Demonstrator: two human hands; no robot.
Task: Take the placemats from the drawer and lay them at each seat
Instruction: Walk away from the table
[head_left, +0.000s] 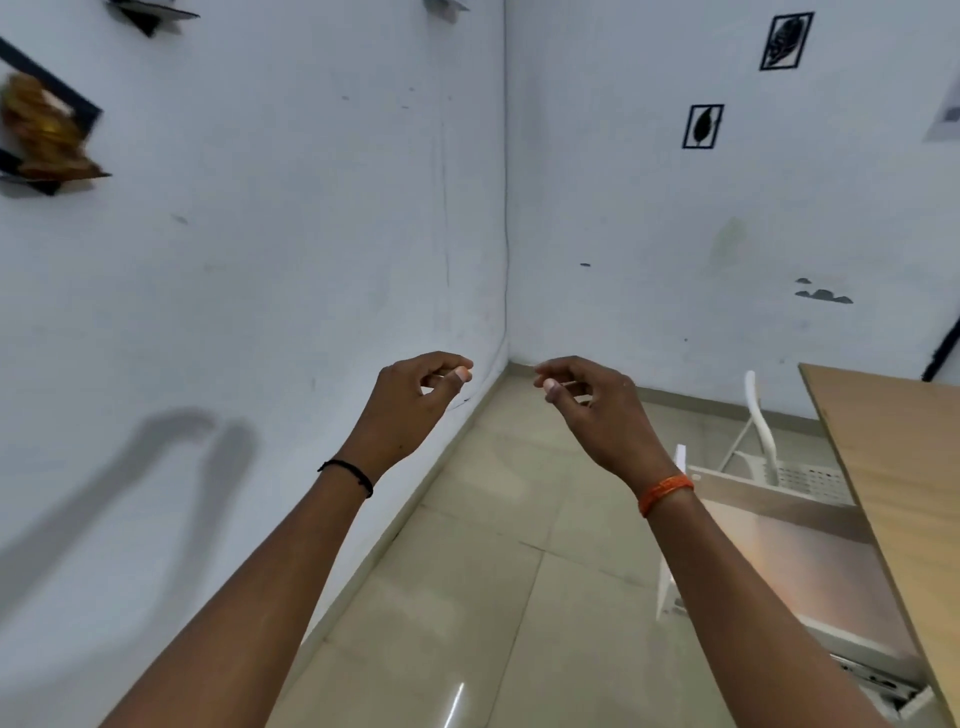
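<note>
While no writing shows, both hands (415, 395) hover empty.

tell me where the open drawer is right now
In the head view the open drawer is at the lower right, pulled out from under the wooden table, below the right hand.

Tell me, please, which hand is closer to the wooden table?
Right. The right hand is raised in the air just left of the wooden table. The left hand is farther left, on the side of the wall.
</note>
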